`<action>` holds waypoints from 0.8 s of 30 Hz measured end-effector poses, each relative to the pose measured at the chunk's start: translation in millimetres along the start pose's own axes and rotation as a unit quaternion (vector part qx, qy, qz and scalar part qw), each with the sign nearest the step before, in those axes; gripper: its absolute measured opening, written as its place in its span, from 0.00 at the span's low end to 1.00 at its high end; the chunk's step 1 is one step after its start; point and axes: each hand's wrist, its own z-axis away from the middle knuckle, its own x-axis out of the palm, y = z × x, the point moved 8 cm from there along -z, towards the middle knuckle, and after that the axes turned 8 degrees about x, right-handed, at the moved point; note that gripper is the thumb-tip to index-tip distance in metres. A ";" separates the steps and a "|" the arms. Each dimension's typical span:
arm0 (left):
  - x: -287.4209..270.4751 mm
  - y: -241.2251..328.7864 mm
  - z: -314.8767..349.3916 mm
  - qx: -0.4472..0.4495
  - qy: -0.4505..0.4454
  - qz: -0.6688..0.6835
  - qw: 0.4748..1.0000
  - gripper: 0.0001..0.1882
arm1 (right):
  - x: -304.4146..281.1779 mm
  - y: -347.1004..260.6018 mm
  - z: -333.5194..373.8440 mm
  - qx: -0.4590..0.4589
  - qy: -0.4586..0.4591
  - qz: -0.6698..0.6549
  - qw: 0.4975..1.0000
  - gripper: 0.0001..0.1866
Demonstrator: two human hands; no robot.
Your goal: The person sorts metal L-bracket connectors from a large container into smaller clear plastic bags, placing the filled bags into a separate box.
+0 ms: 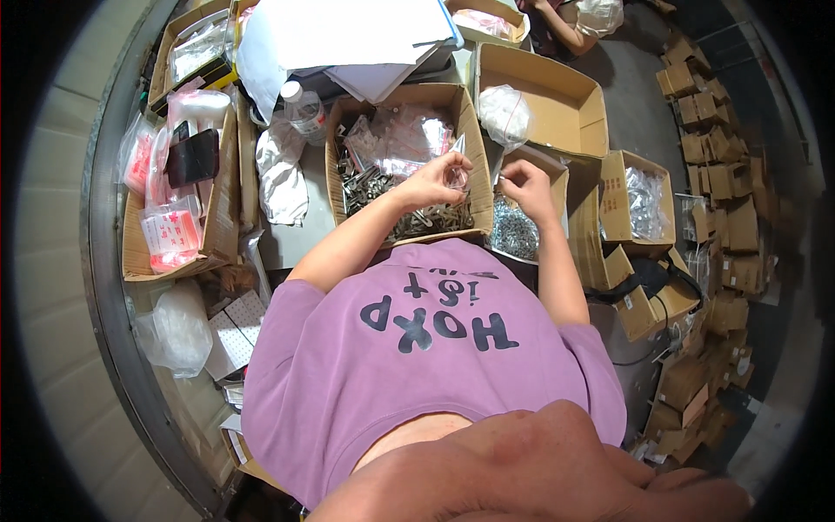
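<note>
My left hand (435, 183) is closed on a small clear plastic bag (457, 177) over the right side of an open cardboard box (478, 193). Loose grey metal parts (370, 189) fill much of that box, with clear zip bags (413, 135) lying on top at its far side. Just to the right, my right hand (529, 187) is pinched shut above a smaller box holding many small shiny metal pieces (515, 230). Whatever sits between its fingertips is too small to make out. A gap separates the two hands.
A clear bottle (303, 113) and a white cloth (281, 174) lie left of the middle box. Farther left, a box holds a dark phone (193, 158) and packets (171, 235). Right stand a large box (557, 96) and a box of bagged parts (645, 204). Another person's arm (561, 28) shows beyond.
</note>
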 end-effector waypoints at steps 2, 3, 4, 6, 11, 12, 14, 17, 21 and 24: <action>0.0 -1.2 -2.0 0.017 -0.005 0.012 1.000 0.26 | 27.1 -39.4 6.9 -0.036 -0.046 -0.055 0.997 0.07; -0.9 -5.9 -0.6 0.011 -0.009 0.025 1.000 0.24 | 38.4 -65.7 11.1 -0.101 -0.066 -0.001 0.993 0.07; -0.4 -6.0 0.0 0.012 -0.008 0.024 1.000 0.24 | 47.5 -81.4 14.0 -0.114 -0.088 0.026 0.989 0.08; -1.1 -2.1 1.0 0.030 0.008 -0.004 1.000 0.23 | 49.1 -82.7 6.9 -0.115 -0.075 0.027 0.990 0.08; -3.3 -3.2 0.2 0.022 -0.010 0.014 1.000 0.22 | -21.9 -51.5 -40.7 -0.076 0.223 0.135 0.962 0.09; -3.1 -4.3 -0.3 0.023 -0.010 0.014 1.000 0.22 | -29.0 -45.8 -53.0 -0.082 0.235 0.169 0.954 0.10; -5.9 -7.4 -1.6 0.022 -0.006 -0.013 1.000 0.22 | -22.1 -42.5 -76.8 -0.097 0.216 0.317 0.918 0.11; -5.8 -5.4 -0.2 0.027 -0.003 -0.026 0.999 0.23 | 8.7 -15.9 -115.4 -0.026 0.066 0.453 0.889 0.13; -6.6 -5.5 -1.4 0.022 -0.002 -0.006 1.000 0.22 | 11.1 14.0 -143.3 -0.075 0.061 0.434 0.896 0.19; -10.1 -3.2 -2.0 0.033 -0.003 -0.018 0.999 0.22 | 9.9 14.5 -154.4 -0.022 0.000 0.490 0.871 0.16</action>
